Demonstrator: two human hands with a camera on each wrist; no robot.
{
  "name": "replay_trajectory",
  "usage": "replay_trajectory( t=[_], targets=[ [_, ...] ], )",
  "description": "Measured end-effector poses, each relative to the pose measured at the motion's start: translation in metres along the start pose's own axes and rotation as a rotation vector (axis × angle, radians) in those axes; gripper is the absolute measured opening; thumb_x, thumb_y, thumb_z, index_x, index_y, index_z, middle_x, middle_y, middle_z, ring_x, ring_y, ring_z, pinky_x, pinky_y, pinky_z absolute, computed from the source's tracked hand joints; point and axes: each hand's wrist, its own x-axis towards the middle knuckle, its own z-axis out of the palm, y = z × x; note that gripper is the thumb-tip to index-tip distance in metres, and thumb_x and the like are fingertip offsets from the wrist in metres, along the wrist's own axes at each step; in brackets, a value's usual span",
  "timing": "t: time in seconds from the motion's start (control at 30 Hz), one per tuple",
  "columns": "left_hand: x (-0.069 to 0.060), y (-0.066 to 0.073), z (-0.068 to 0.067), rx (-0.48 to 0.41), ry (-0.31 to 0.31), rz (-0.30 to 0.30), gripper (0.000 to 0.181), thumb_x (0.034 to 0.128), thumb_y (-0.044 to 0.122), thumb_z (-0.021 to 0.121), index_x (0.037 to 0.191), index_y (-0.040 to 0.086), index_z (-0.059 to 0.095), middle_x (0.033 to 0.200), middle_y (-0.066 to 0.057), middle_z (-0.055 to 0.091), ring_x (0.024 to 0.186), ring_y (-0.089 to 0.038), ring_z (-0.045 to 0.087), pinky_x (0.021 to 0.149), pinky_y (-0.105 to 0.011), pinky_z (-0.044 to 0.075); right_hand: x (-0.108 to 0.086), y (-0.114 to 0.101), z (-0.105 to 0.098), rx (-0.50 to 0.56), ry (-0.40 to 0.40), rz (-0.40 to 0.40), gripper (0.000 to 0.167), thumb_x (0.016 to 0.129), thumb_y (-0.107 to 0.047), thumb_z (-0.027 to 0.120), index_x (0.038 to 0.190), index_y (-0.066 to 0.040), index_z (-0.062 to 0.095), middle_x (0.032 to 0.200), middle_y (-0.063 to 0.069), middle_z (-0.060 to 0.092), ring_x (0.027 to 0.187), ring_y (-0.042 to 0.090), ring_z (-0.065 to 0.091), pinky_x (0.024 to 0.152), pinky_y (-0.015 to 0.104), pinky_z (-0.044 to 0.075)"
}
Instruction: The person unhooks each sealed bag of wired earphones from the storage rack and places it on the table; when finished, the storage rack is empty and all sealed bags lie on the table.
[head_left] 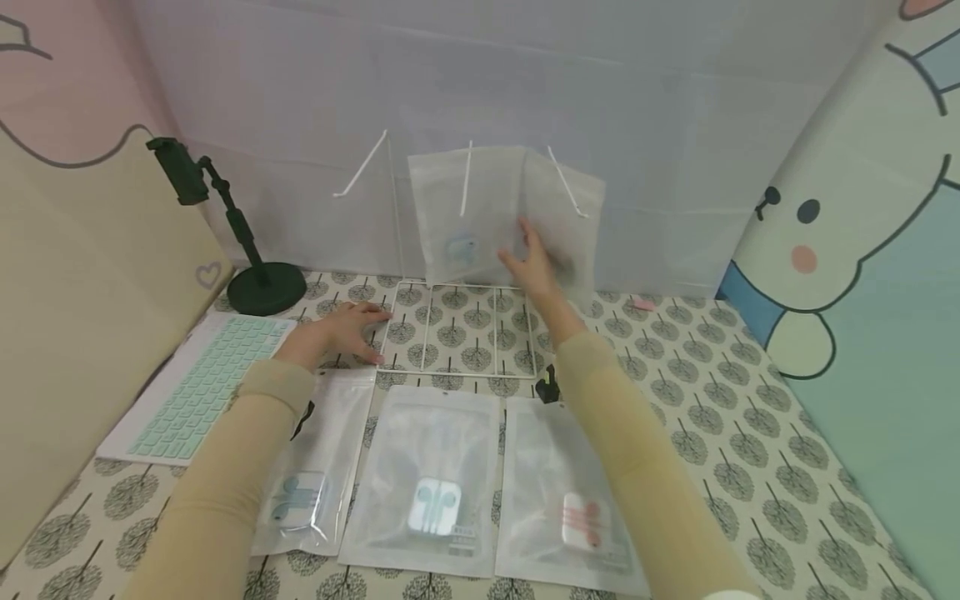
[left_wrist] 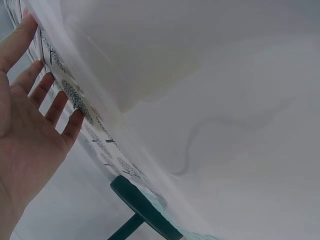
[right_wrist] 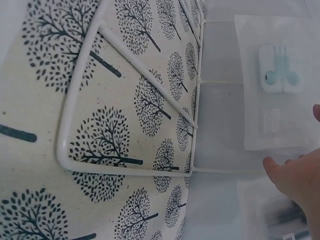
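A white wire rack stands on the patterned tablecloth, with hooks sticking out from its upright back. Two frosted zip bags hang from it: one bag on the middle hook with mint-and-white earphones inside, another bag on the right hook with dark contents. My right hand is raised in front of these bags, thumb and fingers spread apart; whether it touches them I cannot tell. At the left side of the rack's base lies my left hand, fingers extended toward the wire.
In front lie three frosted bags: a left bag and a middle bag with bluish earphones, a right bag with pink ones. A mint keyboard and a dark green phone stand are at left. Cloth backdrops surround the table.
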Motion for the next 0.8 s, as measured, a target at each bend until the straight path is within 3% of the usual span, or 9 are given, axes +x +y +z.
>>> replay_trajectory(
  t=[0.17, 0.3, 0.5, 0.63, 0.8],
  targets=[
    [0.002, 0.001, 0.001, 0.013, 0.002, -0.005, 0.09, 0.0783, 0.046, 0.073, 0.149, 0.012, 0.028, 0.153, -0.018, 0.022, 0.136, -0.05, 0.016, 0.103, -0.072, 0.018, 0.003, 0.0, -0.003, 0.062, -0.023, 0.026, 0.075, 0.092, -0.029, 0.061, 0.151, -0.031, 0.014, 0.156, -0.009, 0.019, 0.142, 0.012, 0.02, 0.116, 0.033, 0.019],
    [0.004, 0.0, 0.002, 0.033, 0.01, 0.006, 0.091, 0.0775, 0.048, 0.073, 0.149, 0.012, 0.028, 0.152, -0.019, 0.023, 0.135, -0.05, 0.019, 0.103, -0.071, 0.019, 0.004, 0.0, -0.005, 0.099, -0.025, 0.035, 0.075, 0.092, -0.029, 0.061, 0.15, -0.032, 0.015, 0.155, -0.006, 0.024, 0.141, 0.013, 0.023, 0.116, 0.034, 0.021],
    [0.004, 0.0, 0.003, 0.023, 0.01, 0.008, 0.091, 0.0772, 0.046, 0.073, 0.149, 0.013, 0.029, 0.152, -0.017, 0.023, 0.135, -0.049, 0.019, 0.103, -0.071, 0.019, -0.001, -0.002, -0.002, 0.146, -0.004, 0.069, 0.063, 0.09, -0.022, 0.064, 0.144, -0.017, 0.033, 0.139, 0.009, 0.045, 0.128, 0.022, 0.042, 0.106, 0.037, 0.038],
    [0.004, 0.0, 0.003, 0.027, 0.01, 0.009, 0.091, 0.0773, 0.047, 0.073, 0.149, 0.012, 0.029, 0.152, -0.017, 0.024, 0.134, -0.05, 0.02, 0.103, -0.071, 0.021, -0.006, -0.002, 0.0, 0.098, -0.023, 0.093, 0.055, 0.091, -0.025, 0.063, 0.136, -0.006, 0.04, 0.134, 0.013, 0.049, 0.124, 0.025, 0.046, 0.105, 0.037, 0.039],
    [0.001, 0.003, 0.001, 0.021, 0.012, 0.009, 0.09, 0.0778, 0.045, 0.073, 0.148, 0.011, 0.029, 0.151, -0.018, 0.024, 0.134, -0.05, 0.02, 0.103, -0.071, 0.021, -0.01, 0.001, 0.003, 0.03, -0.043, 0.094, 0.053, 0.091, -0.034, 0.061, 0.136, -0.01, 0.044, 0.135, 0.01, 0.051, 0.122, 0.023, 0.05, 0.104, 0.036, 0.041]
  ],
)
